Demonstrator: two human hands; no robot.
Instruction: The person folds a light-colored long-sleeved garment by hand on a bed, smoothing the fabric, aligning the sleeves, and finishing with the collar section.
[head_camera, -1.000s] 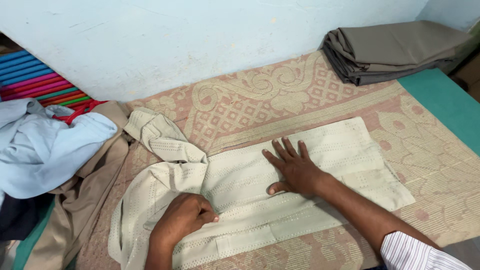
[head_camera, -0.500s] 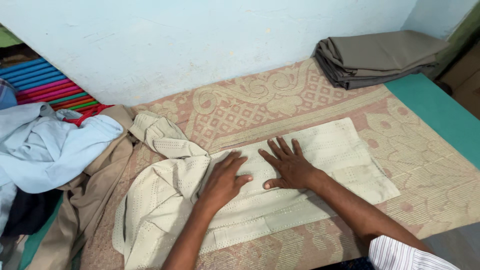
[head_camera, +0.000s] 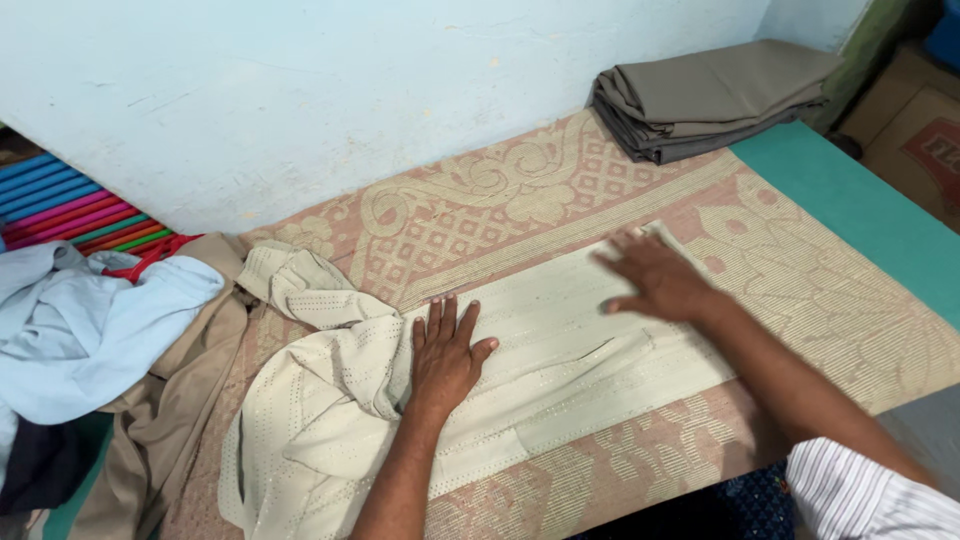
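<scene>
Folded grey cloth (head_camera: 715, 95) by wall; blue garment (head_camera: 80, 325) left.

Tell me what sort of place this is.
Probably a home or small laundry folding spot: a patterned mat against a plain wall, folded grey cloth, and loose clothes heaped nearby.

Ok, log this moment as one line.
left hand: flat on cream garment | right hand: flat, blurred, at its far end | under it: patterned mat
</scene>
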